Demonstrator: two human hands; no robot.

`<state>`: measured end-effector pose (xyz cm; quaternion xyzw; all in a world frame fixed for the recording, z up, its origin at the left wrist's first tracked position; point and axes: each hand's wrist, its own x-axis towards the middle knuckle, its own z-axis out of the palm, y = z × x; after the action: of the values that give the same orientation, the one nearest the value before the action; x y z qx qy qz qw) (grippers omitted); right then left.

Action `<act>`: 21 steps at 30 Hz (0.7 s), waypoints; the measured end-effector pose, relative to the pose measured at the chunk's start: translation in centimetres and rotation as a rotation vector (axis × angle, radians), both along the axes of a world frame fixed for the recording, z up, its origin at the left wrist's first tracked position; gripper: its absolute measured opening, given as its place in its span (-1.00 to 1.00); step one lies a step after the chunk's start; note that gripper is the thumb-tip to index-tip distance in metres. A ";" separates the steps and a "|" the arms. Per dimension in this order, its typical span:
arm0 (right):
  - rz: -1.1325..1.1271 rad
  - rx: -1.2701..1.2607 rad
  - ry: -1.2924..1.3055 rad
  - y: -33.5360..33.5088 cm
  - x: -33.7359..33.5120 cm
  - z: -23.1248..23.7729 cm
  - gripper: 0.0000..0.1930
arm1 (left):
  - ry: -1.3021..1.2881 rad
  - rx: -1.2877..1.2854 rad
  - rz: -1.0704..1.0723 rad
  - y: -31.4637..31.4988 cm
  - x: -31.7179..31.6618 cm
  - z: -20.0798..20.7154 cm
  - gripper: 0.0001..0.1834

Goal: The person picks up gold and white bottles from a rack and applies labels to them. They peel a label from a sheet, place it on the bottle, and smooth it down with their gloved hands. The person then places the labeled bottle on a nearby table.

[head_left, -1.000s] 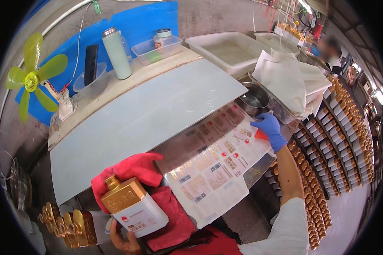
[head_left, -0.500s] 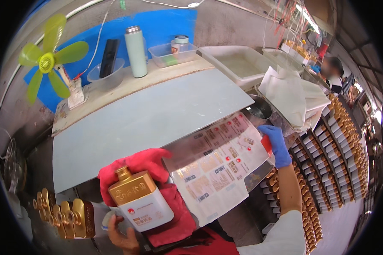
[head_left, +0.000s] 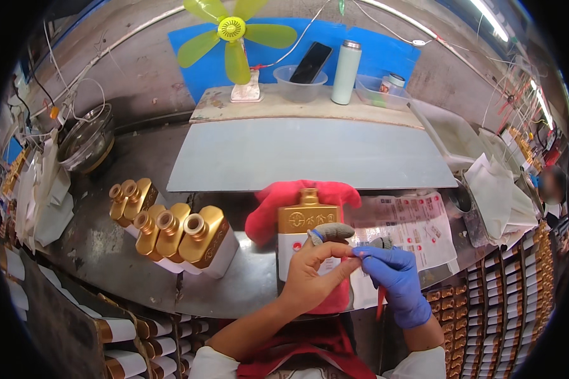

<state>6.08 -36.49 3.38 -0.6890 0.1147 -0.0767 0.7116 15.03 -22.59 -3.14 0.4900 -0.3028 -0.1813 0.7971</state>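
Note:
My left hand (head_left: 313,271), bare apart from a grey fabric cover on a fingertip, is closed in a pinch in front of the bottle. Its fingertips meet those of my right hand (head_left: 395,284), which wears a blue glove. Anything between the fingertips is too small to make out. A thin red flat tool (head_left: 380,302) sticks down from my right palm. Behind the hands a gold-shouldered white bottle (head_left: 291,243) lies on a red cloth (head_left: 265,218), its lower part partly covered by my left hand. Right of it is a sheet of printed decals (head_left: 417,230).
Several gold-and-white bottles (head_left: 202,240) stand at left on the dark table (head_left: 101,252). A grey board (head_left: 310,151) spans the back, with a green fan (head_left: 232,30), phone (head_left: 312,62) and flask (head_left: 346,72) behind. Bottle racks (head_left: 506,290) flank both sides; a person (head_left: 553,186) is far right.
My view has swung left. My right hand has come from the decal sheet's far right side to meet my left, which has risen from beside the bottle's base to its front.

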 end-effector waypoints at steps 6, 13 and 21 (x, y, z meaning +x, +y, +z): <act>0.074 -0.250 0.012 -0.4 -0.1 -0.3 -0.57 | -0.344 0.172 0.189 3.0 0.4 1.3 -0.88; 0.259 -0.525 -0.001 -0.3 2.0 1.5 -0.68 | -0.915 0.328 0.243 5.2 1.9 3.2 -0.73; 0.175 -0.716 -0.084 1.3 3.4 0.1 -0.90 | -0.647 0.466 0.165 6.2 3.0 1.8 -0.85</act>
<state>9.48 -35.19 3.46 -0.8977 -0.0082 -0.0792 0.4333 18.08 -16.35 -1.30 0.7118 -0.4484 -0.0170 0.5404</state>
